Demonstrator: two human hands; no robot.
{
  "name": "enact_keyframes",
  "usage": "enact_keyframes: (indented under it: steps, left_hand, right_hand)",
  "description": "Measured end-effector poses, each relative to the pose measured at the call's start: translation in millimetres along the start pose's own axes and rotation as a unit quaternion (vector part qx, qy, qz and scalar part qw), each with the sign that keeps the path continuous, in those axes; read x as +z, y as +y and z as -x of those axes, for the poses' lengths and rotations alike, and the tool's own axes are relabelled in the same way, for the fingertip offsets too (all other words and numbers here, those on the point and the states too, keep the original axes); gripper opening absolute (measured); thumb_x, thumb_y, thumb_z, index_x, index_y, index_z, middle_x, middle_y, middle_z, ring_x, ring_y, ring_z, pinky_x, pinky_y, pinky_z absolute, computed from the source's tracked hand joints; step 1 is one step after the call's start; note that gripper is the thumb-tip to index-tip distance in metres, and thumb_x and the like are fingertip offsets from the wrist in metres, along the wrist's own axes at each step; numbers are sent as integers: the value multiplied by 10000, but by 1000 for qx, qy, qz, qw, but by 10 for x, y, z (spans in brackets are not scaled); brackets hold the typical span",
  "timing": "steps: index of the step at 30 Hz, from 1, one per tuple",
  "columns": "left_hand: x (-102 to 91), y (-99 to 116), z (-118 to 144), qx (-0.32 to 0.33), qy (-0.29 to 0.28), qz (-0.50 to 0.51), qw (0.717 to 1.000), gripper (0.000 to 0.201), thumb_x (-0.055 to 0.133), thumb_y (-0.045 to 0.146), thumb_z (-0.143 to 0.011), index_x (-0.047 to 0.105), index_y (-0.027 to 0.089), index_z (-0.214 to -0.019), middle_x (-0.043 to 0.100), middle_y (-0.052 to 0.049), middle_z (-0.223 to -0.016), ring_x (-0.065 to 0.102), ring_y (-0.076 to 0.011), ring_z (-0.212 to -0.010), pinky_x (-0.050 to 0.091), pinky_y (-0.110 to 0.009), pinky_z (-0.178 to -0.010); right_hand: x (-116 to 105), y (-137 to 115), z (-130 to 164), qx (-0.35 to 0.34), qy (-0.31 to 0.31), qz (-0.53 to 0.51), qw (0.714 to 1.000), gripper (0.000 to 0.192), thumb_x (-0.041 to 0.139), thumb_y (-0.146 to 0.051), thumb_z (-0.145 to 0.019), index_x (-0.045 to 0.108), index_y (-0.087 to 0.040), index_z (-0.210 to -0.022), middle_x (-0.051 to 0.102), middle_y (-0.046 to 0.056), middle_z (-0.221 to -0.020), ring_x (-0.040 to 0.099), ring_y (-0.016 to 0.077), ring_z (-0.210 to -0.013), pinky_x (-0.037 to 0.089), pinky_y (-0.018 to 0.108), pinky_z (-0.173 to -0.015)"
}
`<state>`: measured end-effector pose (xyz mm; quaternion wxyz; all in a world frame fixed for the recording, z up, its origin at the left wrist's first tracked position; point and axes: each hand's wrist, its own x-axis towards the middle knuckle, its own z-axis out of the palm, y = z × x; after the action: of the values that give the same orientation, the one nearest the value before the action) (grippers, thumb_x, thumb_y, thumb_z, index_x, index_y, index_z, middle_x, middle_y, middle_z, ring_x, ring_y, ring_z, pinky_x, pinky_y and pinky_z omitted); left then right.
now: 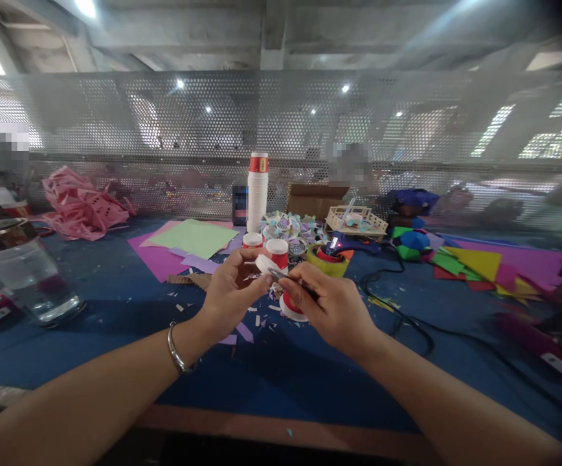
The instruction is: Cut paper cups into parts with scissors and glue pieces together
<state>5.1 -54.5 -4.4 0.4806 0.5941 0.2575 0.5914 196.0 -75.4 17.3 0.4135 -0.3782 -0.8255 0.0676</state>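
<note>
Above the blue table, my left hand (235,288) pinches a small white round piece (264,264), which looks like a cut paper cup part. In my right hand (332,307) is a tool with a thin metal blade (277,274) and a dark handle mostly hidden by the fingers. I cannot tell whether it is a knife or scissors. Its blade touches or nearly touches the white piece. Just behind my hands stand two red-and-white paper cups, one at the left (252,241) and one at the right (277,249). Below the right fingers lies another red-and-white cup piece (293,307).
A tall paper cup stack (258,194) rises behind cut paper curls (293,226). Coloured sheets (193,238) lie left, more (485,265) right. A water container (43,285) stands left. A yellow tape roll (327,260) and black cable (407,317) lie right. Scraps litter the middle.
</note>
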Motion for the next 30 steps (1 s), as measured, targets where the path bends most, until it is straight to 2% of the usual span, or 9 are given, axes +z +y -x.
enact_keyframes:
  steps: [10, 14, 17, 21, 26, 30]
  left_hand:
    - [41, 32, 11, -10, 23, -18, 1000, 357, 771, 271, -805, 615, 203, -1119, 686, -88, -1111, 659, -215, -1018, 556, -335, -844]
    - [52, 56, 21, -10, 30, -23, 999, 343, 783, 281, -797, 615, 193, -1082, 678, -104, -1179, 651, -230, -1074, 559, -339, -858]
    - [43, 44, 27, -17, 28, -17, 999, 349, 780, 279, -808, 618, 200, -1107, 688, -94, -1145, 648, -236, -1093, 556, -344, -869]
    - [42, 34, 15, -32, 15, 37, 999, 335, 780, 256, -817, 640, 221, -1118, 694, -64, -1125, 645, -217, -1092, 534, -346, -934]
    - [72, 88, -25, -91, 19, 136, 986, 255, 756, 243, -810, 705, 217, -1059, 726, -36, -989, 671, -162, -892, 551, -318, -896]
    - [76, 130, -39, -120, 17, 153, 981, 274, 792, 234, -775, 721, 224, -1040, 726, -39, -1032, 675, -171, -936, 569, -323, -897]
  right_hand:
    - [-1, -10, -19, 16, -15, -5, 1000, 277, 512, -392, -1027, 546, -210, -821, 536, -45, -598, 471, 91, -498, 340, 236, -514]
    - [-12, -3, -11, 18, -16, 0, 1000, 281, 503, -383, -1031, 538, -210, -812, 519, -49, -593, 459, 90, -493, 334, 235, -516]
    - [-7, -3, -16, 17, -15, -2, 1000, 273, 505, -376, -1031, 528, -210, -815, 521, -52, -599, 455, 85, -492, 337, 228, -518]
    - [-1, -13, -23, 12, -9, -1, 1000, 275, 506, -385, -1031, 534, -209, -822, 536, -48, -596, 453, 85, -487, 337, 226, -512]
    - [-12, -10, -21, 15, -8, 2, 1000, 276, 501, -399, -1030, 552, -207, -837, 568, -33, -606, 472, 92, -491, 343, 229, -513]
    - [-16, 13, -21, 26, -13, 1, 1000, 284, 493, -414, -1032, 583, -204, -863, 584, -25, -625, 508, 102, -521, 362, 237, -538]
